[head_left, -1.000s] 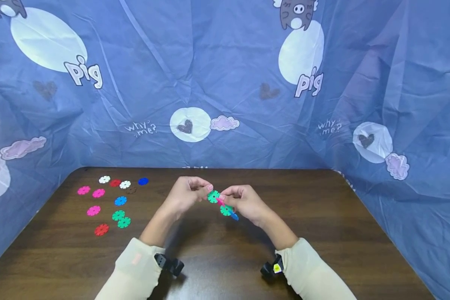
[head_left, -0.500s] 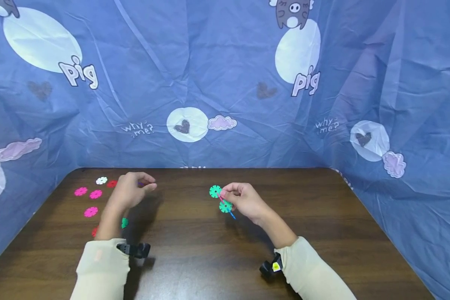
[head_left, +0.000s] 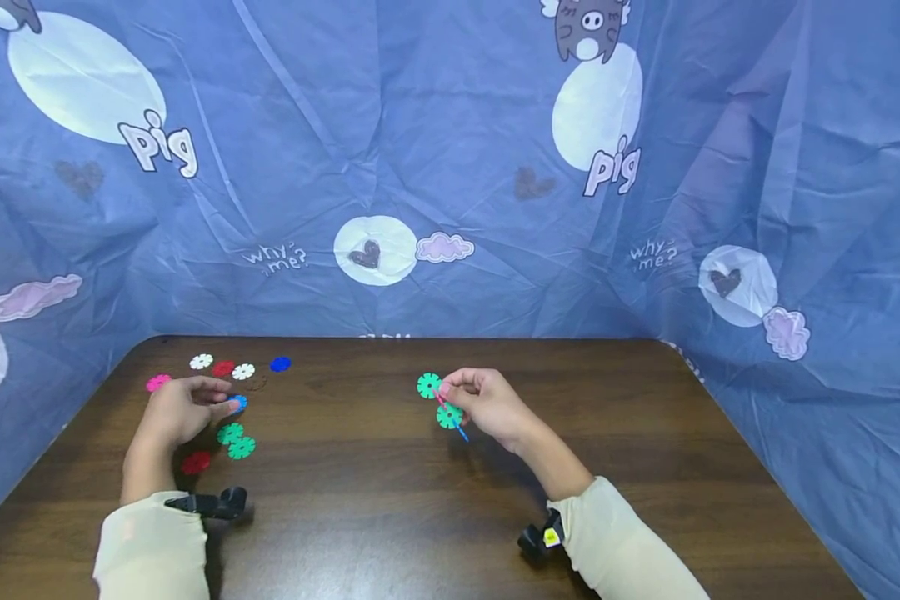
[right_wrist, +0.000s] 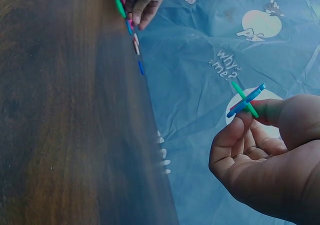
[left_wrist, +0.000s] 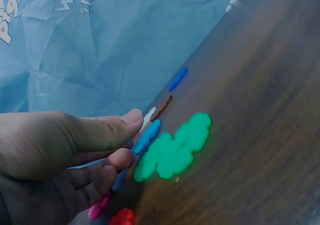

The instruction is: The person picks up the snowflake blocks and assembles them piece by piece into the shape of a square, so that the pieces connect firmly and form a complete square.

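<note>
My left hand [head_left: 183, 410] hovers low over the scattered discs at the left of the table. Its fingertips overlap a light blue notched disc [head_left: 238, 403] in the head view; in the left wrist view thumb and forefinger stand apart, just beside that blue disc [left_wrist: 148, 137]. Two green discs [head_left: 242, 447] lie close to the hand. My right hand [head_left: 487, 404] pinches a joined chain of snowflake discs above the table's middle. In it are an upper green disc [head_left: 429, 385], a pink disc seen edge-on, a lower green disc [head_left: 448, 416] and a blue disc [head_left: 461, 433].
White discs [head_left: 243, 372], a red one [head_left: 223, 367], a brown one [head_left: 258, 382] and a dark blue one [head_left: 281, 364] lie toward the back left. Another red disc [head_left: 197, 462] is nearer. A blue printed curtain [head_left: 480, 300] borders the brown table [head_left: 607, 433].
My left hand has left the chain and moved left, passing the dark blue disc and coming down by the light blue one. The right hand keeps its hold in nearly the same spot.
</note>
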A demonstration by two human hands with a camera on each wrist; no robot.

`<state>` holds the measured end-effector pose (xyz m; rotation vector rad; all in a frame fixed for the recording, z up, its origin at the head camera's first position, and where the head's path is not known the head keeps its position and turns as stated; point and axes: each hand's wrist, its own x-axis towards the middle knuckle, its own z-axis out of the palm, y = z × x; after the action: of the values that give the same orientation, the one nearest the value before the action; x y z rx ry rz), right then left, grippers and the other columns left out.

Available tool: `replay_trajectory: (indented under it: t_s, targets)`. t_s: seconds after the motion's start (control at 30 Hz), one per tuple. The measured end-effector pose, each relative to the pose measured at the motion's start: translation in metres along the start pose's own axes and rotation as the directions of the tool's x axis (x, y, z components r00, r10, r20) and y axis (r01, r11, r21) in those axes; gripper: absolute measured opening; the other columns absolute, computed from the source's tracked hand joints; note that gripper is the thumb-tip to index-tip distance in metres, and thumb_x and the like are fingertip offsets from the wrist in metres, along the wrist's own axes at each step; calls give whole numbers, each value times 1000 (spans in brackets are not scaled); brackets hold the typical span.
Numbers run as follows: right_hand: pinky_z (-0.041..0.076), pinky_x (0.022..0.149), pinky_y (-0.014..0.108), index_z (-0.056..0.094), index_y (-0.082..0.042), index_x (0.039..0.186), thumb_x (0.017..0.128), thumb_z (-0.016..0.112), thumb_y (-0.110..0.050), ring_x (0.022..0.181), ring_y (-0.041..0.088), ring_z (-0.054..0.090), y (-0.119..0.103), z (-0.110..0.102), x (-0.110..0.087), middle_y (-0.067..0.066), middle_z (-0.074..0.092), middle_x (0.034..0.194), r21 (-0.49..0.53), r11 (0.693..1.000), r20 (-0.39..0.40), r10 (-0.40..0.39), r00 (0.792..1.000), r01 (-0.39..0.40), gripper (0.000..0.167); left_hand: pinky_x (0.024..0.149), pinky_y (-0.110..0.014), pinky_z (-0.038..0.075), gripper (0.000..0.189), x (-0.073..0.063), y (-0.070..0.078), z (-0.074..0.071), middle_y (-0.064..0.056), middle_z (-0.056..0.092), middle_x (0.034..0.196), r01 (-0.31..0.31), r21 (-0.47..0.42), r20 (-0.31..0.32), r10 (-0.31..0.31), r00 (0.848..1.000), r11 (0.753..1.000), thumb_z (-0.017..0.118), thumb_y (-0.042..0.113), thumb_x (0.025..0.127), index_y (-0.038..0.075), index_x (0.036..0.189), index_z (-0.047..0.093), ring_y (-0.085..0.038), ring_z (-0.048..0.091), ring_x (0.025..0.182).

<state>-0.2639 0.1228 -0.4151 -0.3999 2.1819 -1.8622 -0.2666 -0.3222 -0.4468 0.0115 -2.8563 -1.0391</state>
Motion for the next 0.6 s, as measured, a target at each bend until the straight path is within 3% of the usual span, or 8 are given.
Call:
replay_trajectory:
  t_s: [0.23,0.43,0.6]
  targets:
    - [50,61,24,66,8,106,101,60,-6,66,9,61,1,0,-1,0,66,79,-1,1000,14,-17,1000,17,16,75,-37,52,51,4,-1,6,-22,74,100,-26,29,-9,27,1000,999,85,27,86,-11,115,68,-38,70,93]
    - [48,61,25,62,2,98,96,50,-6,63,13,54,1,1,-2,2,58,74,55,998,23,11,1000,-13,15,83,-50,52,49,6,2,8,-26,72,101,35,53,-11,-35,999,998,84,22,86,-13,115,67,-44,66,98]
    - [48,62,23,59,0,97,95,49,-3,65,12,54,2,3,-1,1,57,74,68,998,6,-14,1000,14,11,75,-41,49,44,7,2,7,-23,70,97,32,65,42,-35,999,997,82,21,88,-12,113,67,-39,64,93]
